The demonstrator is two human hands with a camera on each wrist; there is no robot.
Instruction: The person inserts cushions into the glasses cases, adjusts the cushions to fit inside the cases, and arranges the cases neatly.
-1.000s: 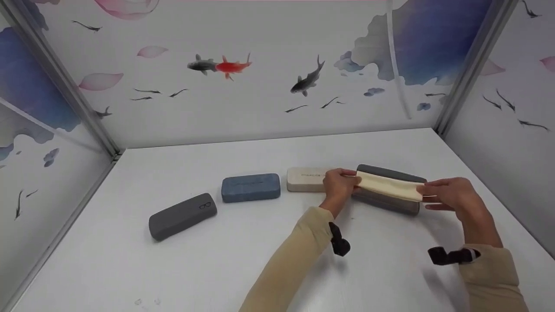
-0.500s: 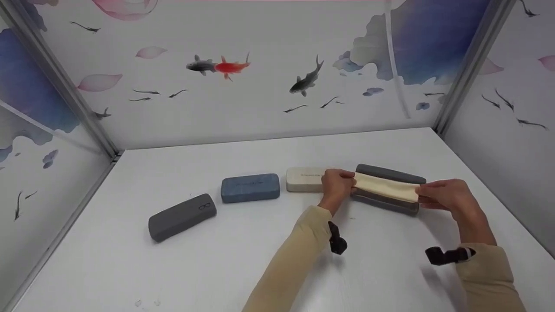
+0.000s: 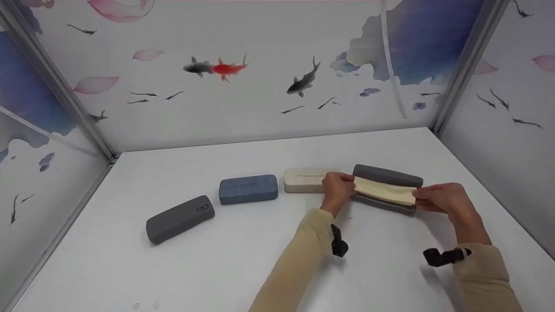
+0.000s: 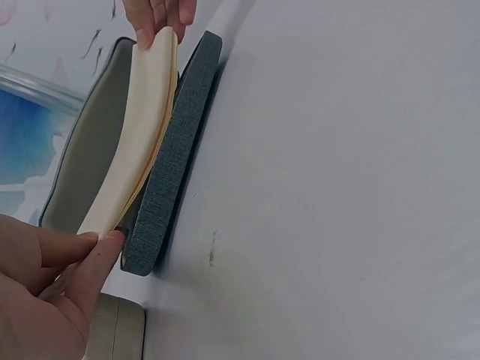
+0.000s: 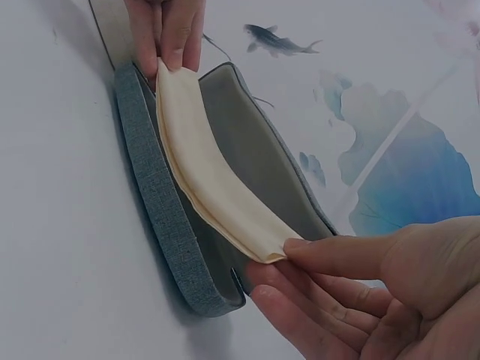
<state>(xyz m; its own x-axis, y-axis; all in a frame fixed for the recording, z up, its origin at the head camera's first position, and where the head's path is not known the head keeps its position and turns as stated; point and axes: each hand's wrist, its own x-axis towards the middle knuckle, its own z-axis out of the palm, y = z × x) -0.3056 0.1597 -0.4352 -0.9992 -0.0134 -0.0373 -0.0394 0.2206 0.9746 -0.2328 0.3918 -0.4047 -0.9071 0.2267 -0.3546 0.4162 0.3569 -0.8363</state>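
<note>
A folded cream cloth (image 3: 383,191) is stretched between both hands over an open grey glasses case (image 3: 388,174). My left hand (image 3: 338,187) pinches the cloth's left end between thumb and fingers, as the left wrist view also shows on the cloth (image 4: 139,135). At the other end my right hand (image 3: 446,200) pinches it, thumb on top and fingers below. In the right wrist view the cloth (image 5: 206,169) sags along the opening of the case (image 5: 161,195), whose lid stands raised behind. Part of the case's inside is hidden under the cloth.
Left of the open case stands a closed cream glasses case (image 3: 303,181), partly behind the left hand. Further left lie a closed blue case (image 3: 248,189) and a closed dark grey case (image 3: 180,219). Printed panels border the white table (image 3: 208,273).
Both hands have lowered the cloth slightly toward the open case. The right hand's fingers have drawn closer together at the cloth's end. The other cases stay put.
</note>
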